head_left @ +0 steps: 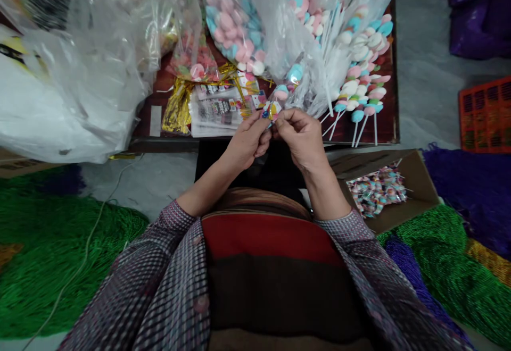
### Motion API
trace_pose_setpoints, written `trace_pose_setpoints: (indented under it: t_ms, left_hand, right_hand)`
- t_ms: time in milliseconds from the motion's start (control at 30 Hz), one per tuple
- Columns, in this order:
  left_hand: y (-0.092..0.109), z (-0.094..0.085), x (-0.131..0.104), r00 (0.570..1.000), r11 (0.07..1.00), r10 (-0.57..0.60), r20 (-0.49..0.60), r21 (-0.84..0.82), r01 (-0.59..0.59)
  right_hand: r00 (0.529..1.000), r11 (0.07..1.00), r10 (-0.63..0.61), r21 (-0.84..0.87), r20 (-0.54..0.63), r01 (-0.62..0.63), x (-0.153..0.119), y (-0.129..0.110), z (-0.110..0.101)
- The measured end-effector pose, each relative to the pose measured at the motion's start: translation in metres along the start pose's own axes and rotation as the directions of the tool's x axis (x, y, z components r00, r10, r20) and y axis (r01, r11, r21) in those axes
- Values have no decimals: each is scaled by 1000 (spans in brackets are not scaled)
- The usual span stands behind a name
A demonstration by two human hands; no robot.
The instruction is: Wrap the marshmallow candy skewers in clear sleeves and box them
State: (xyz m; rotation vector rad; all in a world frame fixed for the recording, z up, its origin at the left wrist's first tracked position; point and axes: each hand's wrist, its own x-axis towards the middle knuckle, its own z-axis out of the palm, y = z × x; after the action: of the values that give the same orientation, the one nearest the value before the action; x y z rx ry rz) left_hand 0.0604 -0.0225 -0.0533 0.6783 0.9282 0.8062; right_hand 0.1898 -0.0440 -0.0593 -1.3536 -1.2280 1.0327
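Left hand (249, 139): I see this grip closed, thumb and fingers clamped on the brightly printed near end of the clear-wrapped skewer of pastel pink and blue discs (281, 92).
Right hand (302, 135): thumb and forefinger together at that same end, just beside the left fingertips; it is dim and blurred there, so I believe they pinch the wrapper but can't make out exactly where.
Skewer position: in front of me, at the near edge of the dark reddish-brown worktop (386, 127).
Skewer axis: slanting from the hands away and to the right, disc end pointing away from the body.
Left of skewer: flat, clear printed plastic bags (215, 113) and shiny gold strips (176, 107).
Right of skewer: unwrapped pastel disc skewers (361, 88) on white sticks.
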Motion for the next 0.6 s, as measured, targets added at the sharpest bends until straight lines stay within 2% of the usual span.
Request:
trace_pose_setpoints:
  t_ms: [100,167,267,333,433,500,600]
  left_hand:
    - [-12,-5,6,999,999,43,10,12,-43]
    - [-21,-9,11,989,988,149,11,31,-149]
    - [-29,-15,19,937,934,350,-2,68,-350]
    - [-28,-17,23,911,908,411,-37,97,-407]
    - [-20,-17,25,897,904,428,-111,70,-423]
    - [-14,-15,23,902,911,411,-130,15,-413]
    - [-12,-12,19,933,937,340,-119,-43,-347]
  right_hand:
    - [1000,996,-31,-79,-5,30,-1,2,1]
    - [994,972,-106,-212,-30,98,-1,2,3]
    - [967,910,-245,-361,-74,203,-3,1,6]
    - [958,911,-266,-354,-108,213,-7,-1,8]
    - [985,971,-146,-203,-96,124,-17,-6,13]
    - [999,996,-32,-88,14,33,-24,-7,17]
    - [988,997,66,35,141,-72,-30,-6,25]
